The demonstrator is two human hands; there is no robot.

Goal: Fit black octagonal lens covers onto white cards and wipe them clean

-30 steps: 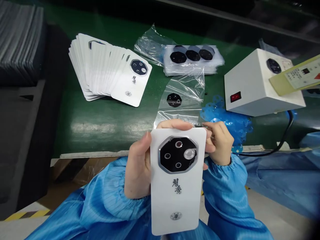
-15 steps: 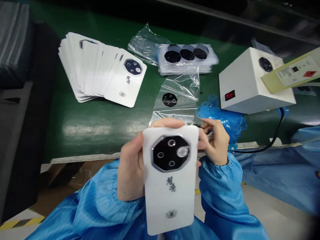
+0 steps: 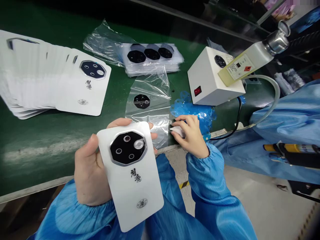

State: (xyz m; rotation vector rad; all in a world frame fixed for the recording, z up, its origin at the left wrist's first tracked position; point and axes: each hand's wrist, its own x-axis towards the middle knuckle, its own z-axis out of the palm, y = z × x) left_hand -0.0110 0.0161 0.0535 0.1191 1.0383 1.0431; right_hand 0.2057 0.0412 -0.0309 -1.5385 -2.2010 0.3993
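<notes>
My left hand [image 3: 91,170] grips a white phone-back panel [image 3: 132,196], held just over the edge of the worktop [image 3: 37,150] — my right hand [image 3: 192,136] pinches a small white scrap [image 3: 178,131] right beside loose blue film pieces [image 3: 192,111] and a clear plastic bag [image 3: 147,113].

White plastic phone-back card [image 3: 132,196] in left hand [image 3: 91,170]: smooth, semi-gloss, w/ glossy black camera plate [image 3: 128,148] & bright polished-metal-look rim. Fanned card stack [image 3: 50,80] has same smooth plastic look. Clear plastic bag [image 3: 147,113], thin, crinkly, shiny, lies on glossy dark-green belt [image 3: 45,143]. Blue film scraps [image 3: 192,111]: thin, shiny. White box [image 3: 212,76]: smooth matt paint, base material unclear. Blue sleeve [image 3: 206,173]: fine-striped woven cloth, soft sheen. Small white bit [image 3: 178,131] at right hand [image 3: 192,136]: matt, material unclear.
</notes>
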